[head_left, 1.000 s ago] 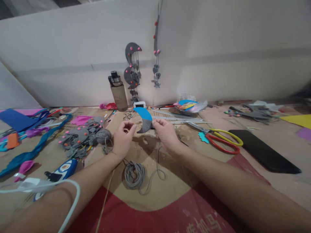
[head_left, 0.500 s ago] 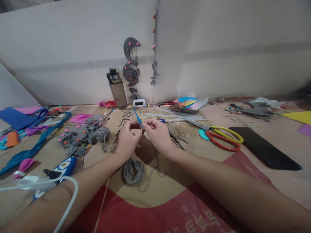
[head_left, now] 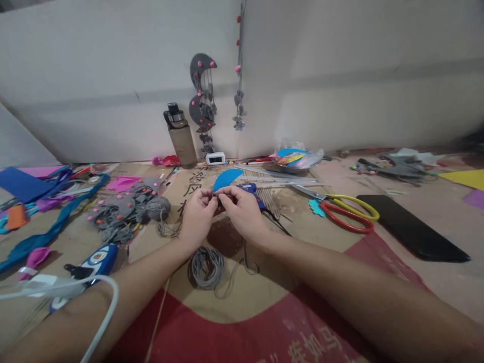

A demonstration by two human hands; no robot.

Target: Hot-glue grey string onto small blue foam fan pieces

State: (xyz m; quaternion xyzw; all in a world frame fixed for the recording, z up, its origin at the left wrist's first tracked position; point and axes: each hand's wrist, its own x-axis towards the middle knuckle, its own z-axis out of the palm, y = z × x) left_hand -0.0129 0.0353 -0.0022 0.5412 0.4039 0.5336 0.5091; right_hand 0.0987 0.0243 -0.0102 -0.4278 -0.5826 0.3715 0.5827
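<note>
One blue curved piece (head_left: 228, 179) rises above the fingertips of both hands, over the middle of the cardboard (head_left: 242, 305), its free end leaning up to the right. The left hand (head_left: 200, 214) pinches its lower edge between thumb and curled fingers; the right hand (head_left: 242, 208) grips just beside it the same way, the two thumbs nearly meeting. Both forearms come in from the lower corners and slant inward, backs of the hands turned outward. Below the wrists lies a coil of grey cord (head_left: 206, 267), a loose strand running up towards the right hand. Behind the right hand a blue tool (head_left: 248, 189) is partly hidden. Left of the left hand sits a ball of grey yarn (head_left: 158, 207); further right are open scissors (head_left: 351, 215) with red and yellow handles. A bottle (head_left: 183, 145) stands near the wall.
</note>
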